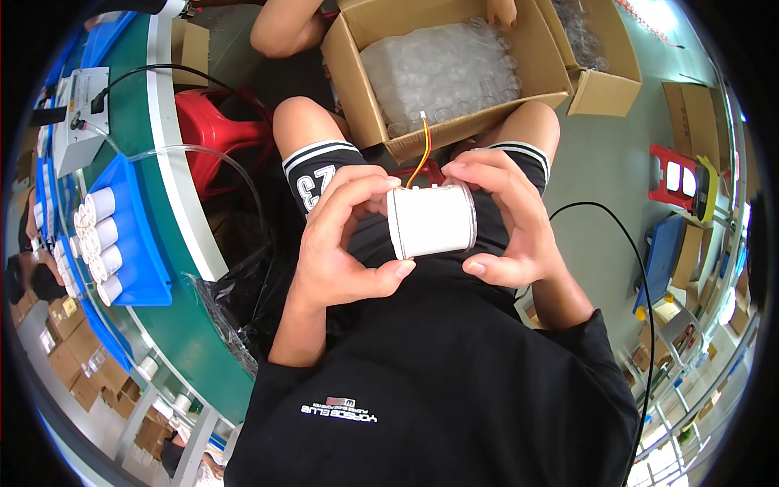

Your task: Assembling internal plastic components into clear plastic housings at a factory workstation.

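A white cylindrical housing (434,221) lies on its side between my two hands, above my lap. Clear rims show at both of its ends. Thin red, yellow and dark wires (426,146) rise from its upper left side to a small white plug. My left hand (337,243) grips the left end, fingertips on the upper edge and thumb at the lower corner. At the right end, my right hand (519,223) is curled round it, fingertips at the upper edge. The right thumb sits by the lower corner; I cannot tell whether it touches.
An open carton (349,77) of clear round plastic pieces (438,73) stands beyond my knees, with another person's hand (503,11) over it. To the left, a green bench (195,341) bears a blue tray (150,243) of white cylinders. A black cable (629,243) hangs at right.
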Demonstrator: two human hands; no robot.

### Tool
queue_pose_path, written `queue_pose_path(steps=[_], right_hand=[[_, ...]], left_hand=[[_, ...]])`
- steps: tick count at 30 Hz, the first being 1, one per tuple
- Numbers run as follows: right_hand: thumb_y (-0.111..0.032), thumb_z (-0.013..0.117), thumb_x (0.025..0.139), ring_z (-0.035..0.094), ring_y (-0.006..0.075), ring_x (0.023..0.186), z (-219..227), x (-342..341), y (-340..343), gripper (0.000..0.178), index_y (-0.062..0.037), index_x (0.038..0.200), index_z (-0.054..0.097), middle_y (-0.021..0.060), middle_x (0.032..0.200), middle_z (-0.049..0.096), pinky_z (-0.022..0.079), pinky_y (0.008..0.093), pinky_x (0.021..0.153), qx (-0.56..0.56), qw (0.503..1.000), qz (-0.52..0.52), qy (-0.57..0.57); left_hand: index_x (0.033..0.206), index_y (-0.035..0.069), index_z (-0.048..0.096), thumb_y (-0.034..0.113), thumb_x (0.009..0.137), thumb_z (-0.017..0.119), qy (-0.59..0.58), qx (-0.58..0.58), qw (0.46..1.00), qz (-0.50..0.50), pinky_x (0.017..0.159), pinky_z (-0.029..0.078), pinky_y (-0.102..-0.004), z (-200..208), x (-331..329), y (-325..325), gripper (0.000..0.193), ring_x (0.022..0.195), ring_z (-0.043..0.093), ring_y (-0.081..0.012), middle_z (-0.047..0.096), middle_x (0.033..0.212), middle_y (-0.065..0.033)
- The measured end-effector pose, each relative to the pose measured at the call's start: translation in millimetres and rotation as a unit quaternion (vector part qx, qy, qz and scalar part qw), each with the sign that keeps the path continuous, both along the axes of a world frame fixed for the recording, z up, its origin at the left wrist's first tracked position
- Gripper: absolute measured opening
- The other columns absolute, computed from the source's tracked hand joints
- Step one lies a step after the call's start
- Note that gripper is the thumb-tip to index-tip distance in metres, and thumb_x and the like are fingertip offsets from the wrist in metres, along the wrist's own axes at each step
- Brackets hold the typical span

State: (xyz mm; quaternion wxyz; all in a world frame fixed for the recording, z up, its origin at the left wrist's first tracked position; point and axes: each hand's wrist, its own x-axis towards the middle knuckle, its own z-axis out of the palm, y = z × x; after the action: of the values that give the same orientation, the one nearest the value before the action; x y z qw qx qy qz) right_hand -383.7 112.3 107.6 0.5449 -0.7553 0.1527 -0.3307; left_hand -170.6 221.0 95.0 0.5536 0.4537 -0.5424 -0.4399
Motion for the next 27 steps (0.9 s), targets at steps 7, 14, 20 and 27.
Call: queue_pose_path(steps=[7, 14, 20, 27], right_hand=[[-0.015, 0.071, 0.077, 0.057, 0.0214, 0.099, -6.5, 0.1, 11.6, 0.048, 0.0036, 0.118, 0.054, 0.0159, 0.115, 0.054, 0.05, 0.0297, 0.078, 0.158, 0.987, -0.014, 0.016], [-0.007, 0.058, 0.088, 0.053, 0.016, 0.101, -7.1, 0.2, 17.6, 0.031, 0.0032, 0.117, 0.054, 0.0118, 0.117, 0.052, 0.047, 0.0297, 0.084, 0.319, 0.947, -0.004, -0.023], [-0.007, 0.06, 0.088, 0.053, 0.0136, 0.103, -5.2, -4.1, 16.9, 0.037, 0.0026, 0.122, 0.049, 0.0083, 0.114, 0.055, 0.046, 0.0284, 0.084, 0.432, 0.9, 0.02, -0.046], [-0.013, 0.082, 0.07, 0.06, 0.0218, 0.1, -8.0, -5.0, 12.9, 0.066, 0.0055, 0.125, 0.049, 0.0162, 0.115, 0.056, 0.05, 0.0329, 0.088, 0.193, 0.98, 0.016, -0.037]], left_hand=[[0.117, 0.002, 0.057, 0.005, 0.055, 0.08, -0.1, -0.036, 0.994, 0.016, 0.081, 0.052, -0.0347, 6.1, 1.5, -3.1, 0.067, 0.093, 0.061, -0.0262, 0.054, 0.11, -0.0147], [0.116, 0.003, 0.059, 0.005, 0.056, 0.08, -0.139, -0.075, 0.987, 0.014, 0.08, 0.052, -0.0352, 8.0, -0.2, 0.6, 0.063, 0.094, 0.061, -0.0275, 0.054, 0.111, -0.0149], [0.115, 0.003, 0.06, 0.004, 0.057, 0.08, -0.137, -0.104, 0.985, 0.028, 0.081, 0.053, -0.035, 3.3, 1.0, -0.1, 0.061, 0.096, 0.061, -0.0273, 0.054, 0.113, -0.0148], [0.123, 0.001, 0.058, 0.011, 0.06, 0.088, -0.065, -0.009, 0.998, 0.02, 0.083, 0.054, -0.0354, 13.7, 0.3, 1.6, 0.071, 0.101, 0.061, -0.0271, 0.054, 0.119, -0.0172]])
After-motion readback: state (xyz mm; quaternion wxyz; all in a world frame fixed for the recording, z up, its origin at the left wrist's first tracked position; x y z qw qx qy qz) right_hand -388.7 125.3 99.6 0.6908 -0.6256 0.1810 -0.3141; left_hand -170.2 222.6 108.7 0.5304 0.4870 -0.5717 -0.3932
